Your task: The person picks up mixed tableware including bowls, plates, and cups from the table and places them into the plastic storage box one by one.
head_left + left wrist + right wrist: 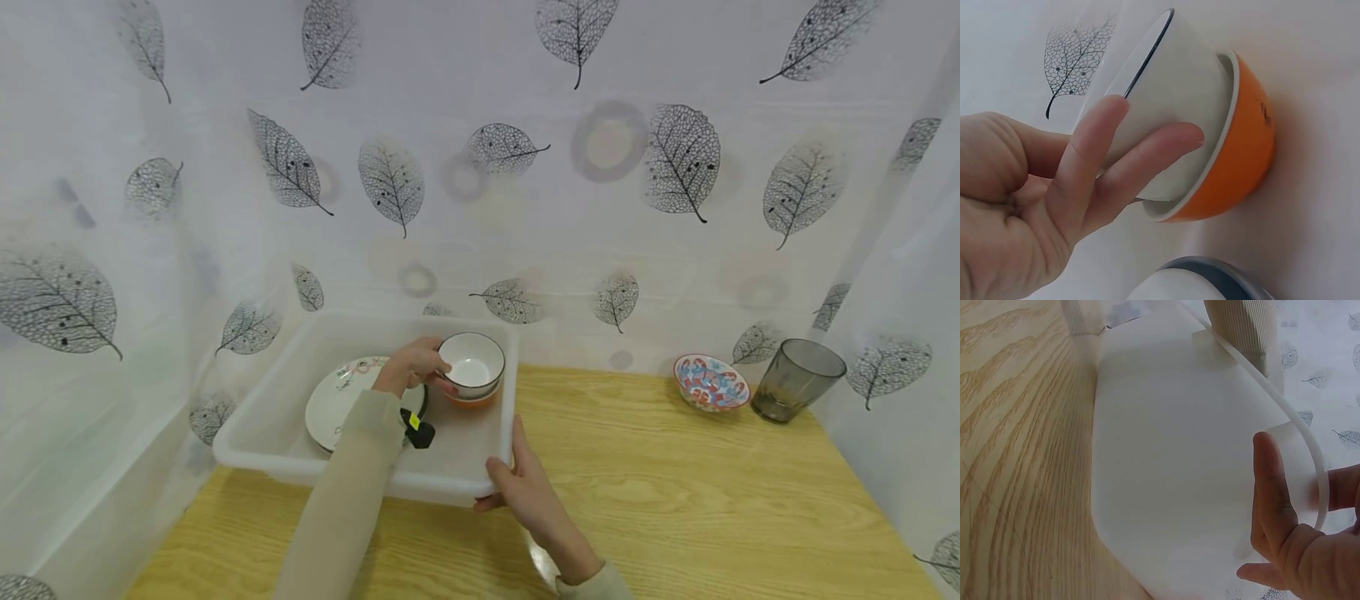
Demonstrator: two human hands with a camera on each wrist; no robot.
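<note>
My left hand (411,367) reaches into a white plastic bin (300,475) and pinches the near-left side of a white bowl (474,367) with a dark rim. Its thumb lies over the rim, and its fingers show along the outer wall in the left wrist view. That bowl sits tilted inside an orange bowl (1250,140) at the bin's right end. Outside, my right hand (528,492) grips the bin's near-right corner. There the thumb hooks over the rim while the fingers (1269,481) lie against the outer wall.
A plate with a floral print (327,417) lies in the bin's left part, overlapped by my left arm. On the wooden table (675,500), a patterned red-and-blue bowl (711,385) and a grey glass tumbler (798,379) stand at the back right. A leaf-print curtain (465,233) hangs behind.
</note>
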